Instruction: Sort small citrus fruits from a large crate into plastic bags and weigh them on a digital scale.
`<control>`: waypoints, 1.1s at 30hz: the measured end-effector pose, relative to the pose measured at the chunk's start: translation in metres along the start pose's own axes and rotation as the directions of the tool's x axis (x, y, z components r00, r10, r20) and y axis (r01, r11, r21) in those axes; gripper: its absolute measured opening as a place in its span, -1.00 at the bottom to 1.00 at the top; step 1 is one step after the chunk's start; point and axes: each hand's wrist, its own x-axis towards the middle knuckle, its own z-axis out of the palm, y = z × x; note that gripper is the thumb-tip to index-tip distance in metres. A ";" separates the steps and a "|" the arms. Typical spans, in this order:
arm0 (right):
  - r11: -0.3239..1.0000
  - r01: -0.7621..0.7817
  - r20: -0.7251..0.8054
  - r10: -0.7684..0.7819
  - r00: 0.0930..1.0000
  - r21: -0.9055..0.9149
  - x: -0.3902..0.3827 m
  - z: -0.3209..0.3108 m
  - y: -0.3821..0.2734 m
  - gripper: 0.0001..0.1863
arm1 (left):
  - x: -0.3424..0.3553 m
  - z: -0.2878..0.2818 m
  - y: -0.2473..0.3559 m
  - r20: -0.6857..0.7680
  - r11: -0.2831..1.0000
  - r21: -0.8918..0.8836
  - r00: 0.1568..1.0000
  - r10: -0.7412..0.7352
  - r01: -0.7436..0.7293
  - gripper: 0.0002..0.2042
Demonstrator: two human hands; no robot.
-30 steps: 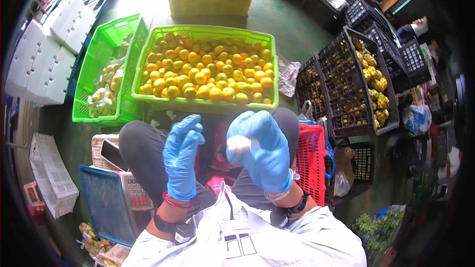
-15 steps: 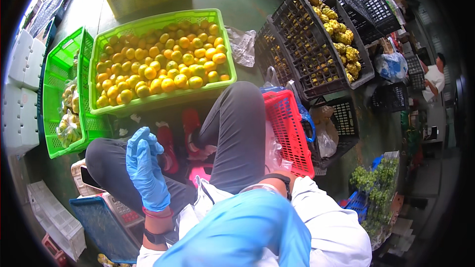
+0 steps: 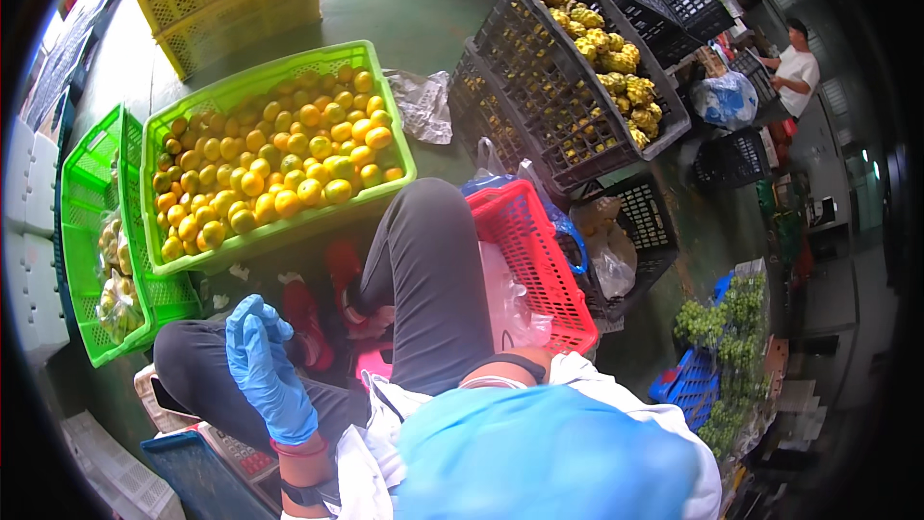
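Note:
My left hand, in a blue glove with a red band and a dark watch at the wrist, is raised above my left thigh. Its fingers are stretched upward with bent tips, and I see nothing in it. My right hand, also blue-gloved, is a large blur close to the camera, its fingers indistinct. A black band circles that wrist. Beyond my knees a lime-green crate holds many small orange and green citrus fruits. Neither hand touches them.
On the left, a green crate holds bagged fruit. A red basket stands by my right knee, before black crates of knobbly yellow fruit. Yellow crates are stacked ahead. Green grapes lie right; another person stands far right.
The view has shifted, so the crates of fruit sit further left. The right hand's blue blur has moved right and grown wider. My left hand stays raised over my thigh.

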 end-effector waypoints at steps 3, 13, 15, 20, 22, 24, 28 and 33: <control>0.962 0.191 -0.331 -0.120 0.936 0.193 -0.011 0.024 0.020 -0.95 | 0.001 0.001 -0.004 0.027 1.000 0.005 1.000 -0.013 0.013 -0.78; 0.958 0.162 -0.069 -0.149 0.986 0.236 -0.003 0.009 0.014 -0.95 | -0.001 0.001 -0.006 0.033 1.000 -0.011 0.999 -0.013 0.013 -0.78; 0.951 0.102 0.040 -0.119 0.992 0.292 0.003 0.004 0.011 -0.95 | -0.002 0.001 -0.007 0.041 1.000 0.002 0.999 -0.002 0.002 -0.78; 0.587 0.487 -0.012 -0.646 0.763 -0.647 -0.020 0.026 0.003 -0.93 | -0.004 0.005 -0.004 -0.003 0.999 0.026 1.000 -0.019 0.019 -0.79; 0.834 0.369 -0.130 -0.454 0.882 -0.411 -0.024 0.019 -0.002 -0.96 | -0.004 0.005 -0.004 0.023 1.000 0.021 1.000 -0.020 0.020 -0.79; 0.992 0.126 -0.185 -0.122 0.975 0.007 -0.019 0.012 -0.003 -0.97 | -0.004 0.005 -0.004 0.066 1.000 0.022 0.998 -0.005 0.004 -0.79; 0.988 0.151 -0.159 -0.145 0.977 0.033 -0.018 0.007 0.003 -0.95 | -0.003 -0.001 -0.007 0.002 1.000 0.006 1.000 -0.028 0.028 -0.79; 0.972 0.206 -0.097 -0.217 0.971 -0.111 -0.020 0.006 0.000 -0.92 | -0.002 0.003 -0.007 0.018 1.000 -0.014 1.000 -0.022 0.023 -0.78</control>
